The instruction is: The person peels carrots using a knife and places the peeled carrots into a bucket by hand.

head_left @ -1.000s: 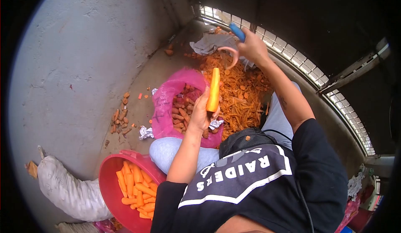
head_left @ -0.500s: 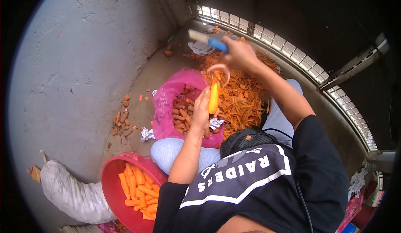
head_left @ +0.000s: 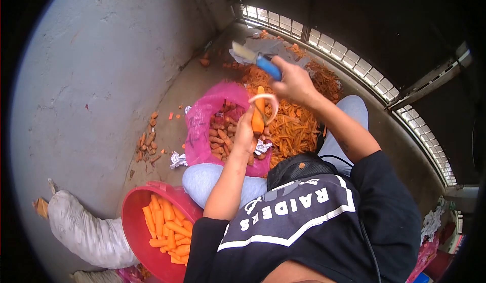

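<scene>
Above a littered floor point(head_left: 195, 78), one elongated, bright orange carrot point(head_left: 258, 123)

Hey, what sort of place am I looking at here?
Probably a makeshift carrot-peeling area: a bucket of peeled carrots, a heap of peelings on the floor, and a pink sack of unpeeled carrots.

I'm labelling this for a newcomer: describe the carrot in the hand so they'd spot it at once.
Start at the pink mesh sack, centre of view. At its right side, the left hand grips the carrot. Bright orange and crossed in view by the pale loop of the peeler, it stands apart from the duller, loose carrots inside the sack.
</scene>
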Motion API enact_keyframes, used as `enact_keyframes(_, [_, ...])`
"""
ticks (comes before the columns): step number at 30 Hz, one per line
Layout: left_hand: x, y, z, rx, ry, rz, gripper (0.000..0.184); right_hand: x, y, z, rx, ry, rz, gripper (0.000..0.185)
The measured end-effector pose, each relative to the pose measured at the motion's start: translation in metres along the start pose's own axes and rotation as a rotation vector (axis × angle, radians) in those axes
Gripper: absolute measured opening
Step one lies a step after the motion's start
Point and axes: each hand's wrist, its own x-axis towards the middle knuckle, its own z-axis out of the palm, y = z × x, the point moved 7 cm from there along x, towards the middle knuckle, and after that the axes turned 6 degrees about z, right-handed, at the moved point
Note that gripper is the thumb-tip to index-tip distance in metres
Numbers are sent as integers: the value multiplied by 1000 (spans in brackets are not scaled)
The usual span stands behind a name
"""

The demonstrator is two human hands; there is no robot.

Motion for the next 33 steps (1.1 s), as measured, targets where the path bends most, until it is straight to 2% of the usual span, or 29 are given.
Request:
enact_keyframes(1, [-1, 7, 5, 18, -10, 15, 38, -8, -6, 5, -3, -12, -28, 27])
enact_keyframes(2, [2, 4, 5, -23, 278, 81, 35, -14, -9, 12, 12, -36, -43, 27])
enact_keyframes(5, [-5, 12, 13, -70, 148, 172, 34, -18, -15, 25, -144, -146, -53, 32])
enact_keyframes(9, [-7, 12, 4, 87, 52, 174, 34, 1, -6, 26, -144, -151, -15, 31])
enact_keyframes(13, [-16, 27, 16, 270, 55, 217, 36, 49, 20, -4, -205, -49, 90, 29])
enact_keyframes(14, [-18, 29, 21, 292, 42, 227, 36, 59, 24, -12, -280, -18, 80, 40])
enact_keyframes(15, [-21, 30, 26, 314, 30, 234, 36, 65, 26, -19, -428, -27, 51, 40])
enact_keyframes(18, [-23, 29, 29, 247, -19, 181, 41, 80, 51, -34, -393, 42, 195, 43])
enact_keyframes(21, [-19, 28, 31, 85, -111, 101, 43, 72, 54, -37, -226, 70, 204, 43])
enact_keyframes(22, [-19, 26, 32, 22, -157, 56, 44, 56, 41, -35, -115, 15, 233, 41])
enact_keyframes(23, [-18, 23, 30, 5, -122, 45, 43, 46, 34, -29, -135, 84, 143, 35])
enact_keyframes(25, [-12, 14, 25, -27, -56, 24, 43, 24, 15, -15, -136, -13, 75, 28])
enact_keyframes(28, [-7, 11, 19, 19, -82, 51, 40, 12, 1, -6, -245, -75, 23, 33])
enact_keyframes(31, [-5, 16, 19, 118, -25, 142, 38, 34, 16, -19, -222, -5, 80, 38])
enact_keyframes(33, [-14, 24, 28, 148, -69, 121, 37, 50, 25, -41, -357, 53, 82, 38])
